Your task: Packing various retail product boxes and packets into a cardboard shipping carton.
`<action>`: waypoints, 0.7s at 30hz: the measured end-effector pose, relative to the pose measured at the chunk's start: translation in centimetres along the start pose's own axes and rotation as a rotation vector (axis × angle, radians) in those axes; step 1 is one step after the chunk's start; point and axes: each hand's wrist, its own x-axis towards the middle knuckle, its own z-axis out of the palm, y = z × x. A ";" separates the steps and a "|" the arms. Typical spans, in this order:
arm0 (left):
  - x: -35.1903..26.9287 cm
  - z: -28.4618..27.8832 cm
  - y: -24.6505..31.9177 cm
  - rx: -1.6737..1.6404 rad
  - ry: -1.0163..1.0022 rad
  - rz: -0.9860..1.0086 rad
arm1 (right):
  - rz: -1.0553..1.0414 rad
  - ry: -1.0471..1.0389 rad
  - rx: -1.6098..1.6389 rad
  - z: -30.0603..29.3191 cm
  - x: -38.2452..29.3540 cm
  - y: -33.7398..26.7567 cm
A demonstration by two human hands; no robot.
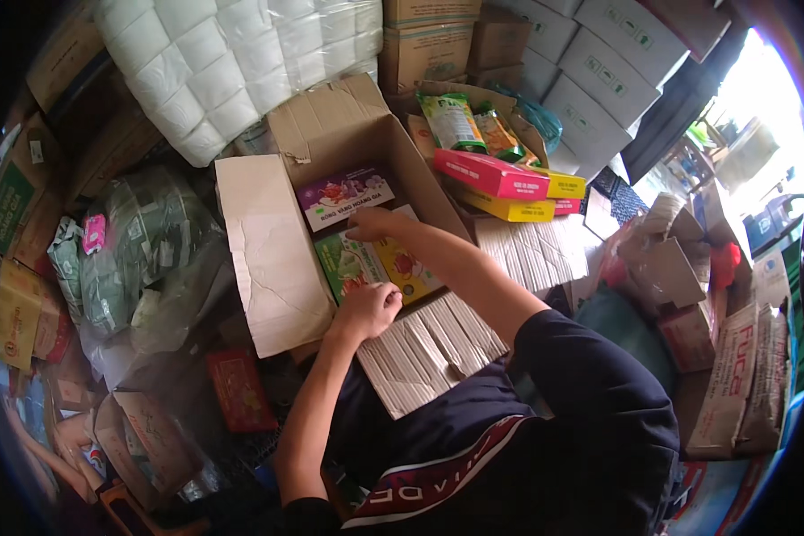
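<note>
An opened cardboard carton (429, 177) stands before me, its flaps folded outward. Inside lie a purple-and-white product box (345, 194), a green product box (348, 258) and a yellow product box (409, 268), all bearing print and teapot pictures. My right hand (375, 224) reaches into the carton, fingertips down at the upper end of the green box. Over the lower end of the green box, close to the yellow one, is my left hand (370, 311) with curled fingers. What the fingertips of either hand grip is hidden.
Pink and yellow boxes (492, 175) are stacked right of the carton, before snack bags (450, 124). A plastic-wrapped white pack (241, 67) stands behind. Clear plastic bags (147, 261) and a red box (241, 390) lie left; white cartons (599, 74) rise at back right.
</note>
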 end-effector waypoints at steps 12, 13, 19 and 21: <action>-0.2 -0.8 0.2 -0.049 -0.095 -0.063 | 0.129 -0.038 -0.091 2.2 -0.4 -0.2; -0.1 -0.7 0.1 -0.011 -0.088 -0.041 | 0.122 -0.005 -0.077 1.9 -0.7 0.0; 0.1 -0.2 -0.4 0.049 -0.031 0.037 | 0.083 0.184 -0.108 -0.1 -4.0 -2.9; 0.0 -0.2 -0.3 0.032 0.023 0.078 | 0.066 0.241 -0.126 -1.5 -6.0 -4.1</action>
